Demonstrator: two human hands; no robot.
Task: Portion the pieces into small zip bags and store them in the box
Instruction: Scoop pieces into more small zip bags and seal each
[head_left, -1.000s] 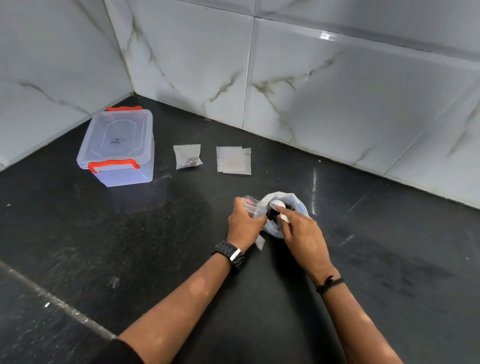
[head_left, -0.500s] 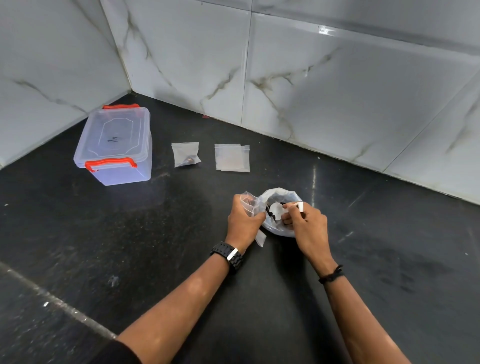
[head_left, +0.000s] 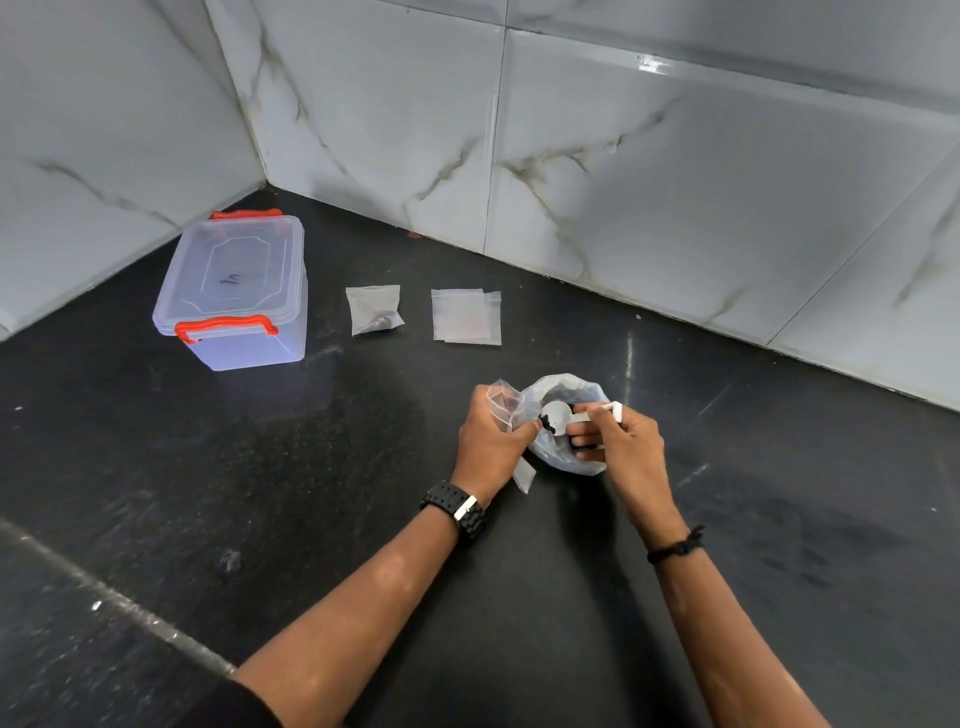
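Observation:
My left hand (head_left: 491, 441) grips a small clear zip bag (head_left: 505, 402) with its mouth held up. My right hand (head_left: 626, 447) pinches the handle of a white measuring spoon (head_left: 557, 415) that carries dark pieces. The spoon's bowl sits just right of the small bag's mouth, over a larger clear bag of pieces (head_left: 569, 395) on the black counter. A filled small zip bag (head_left: 374, 309) lies further back, and a stack of empty zip bags (head_left: 465, 317) lies to its right. The clear box (head_left: 236, 293) with orange latches stands closed at the back left.
The black stone counter (head_left: 260, 493) meets white marble-tile walls (head_left: 623, 182) in a corner behind the box. A pale seam line crosses the counter at the lower left. A black watch is on my left wrist and a black band on my right.
My right hand has lifted the spoon out of the larger bag and turned its bowl toward the small bag held by my left hand. The box and other bags have not moved.

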